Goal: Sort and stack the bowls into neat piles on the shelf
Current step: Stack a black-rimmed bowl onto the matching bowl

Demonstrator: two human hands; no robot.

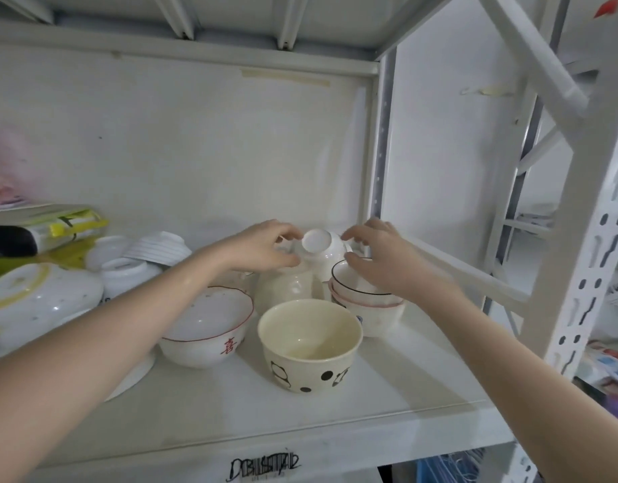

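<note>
White bowl [323, 252], tipped with its foot toward the camera, at shelf [387, 406] rear atop a cream bowl [286, 287]: lies directly between left hand [262, 247] and right hand [377, 259], both lightly curled about its sides, grip uncertain, equally near.

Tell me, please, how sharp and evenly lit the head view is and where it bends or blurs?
Head view: soft, even light with faint shadows under the panda bowl; wide-angle bending curves the shelf frame at right; the left edge blurs, smearing the upturned bowl; the hands, left hand and right hand, look slightly soft.
</note>
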